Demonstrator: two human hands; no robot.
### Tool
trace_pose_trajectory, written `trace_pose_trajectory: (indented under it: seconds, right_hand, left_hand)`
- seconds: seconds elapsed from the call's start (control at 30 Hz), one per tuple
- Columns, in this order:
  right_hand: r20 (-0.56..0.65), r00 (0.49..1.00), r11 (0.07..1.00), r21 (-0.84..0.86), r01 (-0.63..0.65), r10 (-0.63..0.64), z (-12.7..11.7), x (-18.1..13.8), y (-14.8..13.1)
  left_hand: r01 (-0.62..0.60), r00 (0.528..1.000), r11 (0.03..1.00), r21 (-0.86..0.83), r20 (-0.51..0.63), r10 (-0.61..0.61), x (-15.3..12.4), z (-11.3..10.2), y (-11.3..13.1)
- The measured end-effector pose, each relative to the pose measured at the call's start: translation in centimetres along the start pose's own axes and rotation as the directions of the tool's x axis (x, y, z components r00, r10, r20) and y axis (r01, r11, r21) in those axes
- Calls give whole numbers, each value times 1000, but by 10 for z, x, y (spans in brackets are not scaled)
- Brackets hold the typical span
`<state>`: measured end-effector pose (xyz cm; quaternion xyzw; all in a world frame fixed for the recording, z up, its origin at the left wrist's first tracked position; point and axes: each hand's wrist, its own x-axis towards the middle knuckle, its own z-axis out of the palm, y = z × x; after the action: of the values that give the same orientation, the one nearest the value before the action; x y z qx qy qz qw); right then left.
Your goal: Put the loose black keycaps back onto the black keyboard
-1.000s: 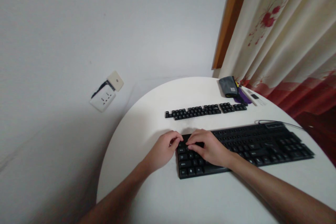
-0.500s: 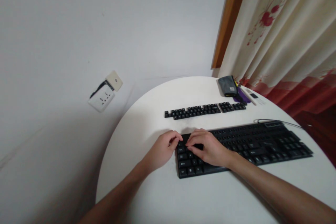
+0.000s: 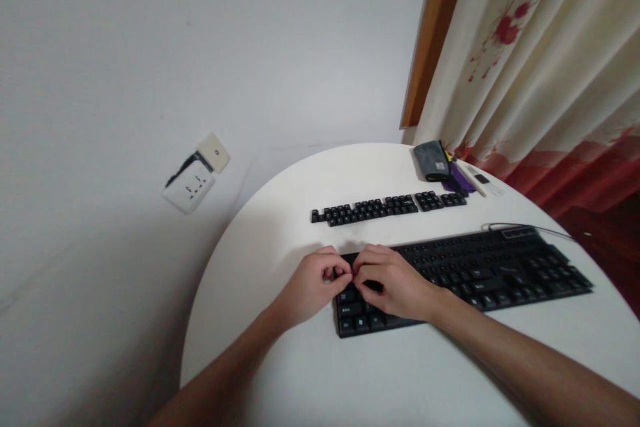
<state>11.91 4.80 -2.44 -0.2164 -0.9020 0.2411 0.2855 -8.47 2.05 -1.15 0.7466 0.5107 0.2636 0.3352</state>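
Note:
A black keyboard (image 3: 450, 273) lies on the white round table (image 3: 240, 280), its upper rows bare of keycaps. Over its left end, my left hand (image 3: 317, 283) is closed, thumb and forefinger pinched together. My right hand (image 3: 393, 280) is closed just beside it, and the fingertips of both hands meet above the keys. What lies between the fingertips is too small to make out. Behind the keyboard, loose black keycaps (image 3: 373, 211) sit in two rows.
At the table's back right lie a grey pouch (image 3: 431, 160), a purple cloth (image 3: 459, 179) and a white stick-like object (image 3: 473, 177). A thin cable (image 3: 530, 225) runs from the keyboard. Beyond are a wall socket (image 3: 189, 185) and a curtain (image 3: 520, 80).
My left hand has moved right and its thumb and forefinger have come together, meeting my right fingertips. My right hand has barely moved. The view has shifted slightly.

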Motion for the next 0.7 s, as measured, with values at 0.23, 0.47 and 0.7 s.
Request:
trace_pose_trajectory:
  seconds: [0.23, 0.47, 0.7]
  right_hand:
    - [-57, 998, 998, -48, -31, 28, -1, -1, -2]
    - [-68, 998, 998, -69, -4, 0, -1, -1, -3]
    - [-47, 999, 998, -68, -12, 9, -1, -1, -2]
  left_hand:
    - [-5, 1000, 1000, -22, 3, 5, -1, 3, -3]
    - [20, 1000, 999, -39, -2, -20, -1, 6, -6]
    - [50, 999, 996, -72, 3, -50, -1, 5, -2]
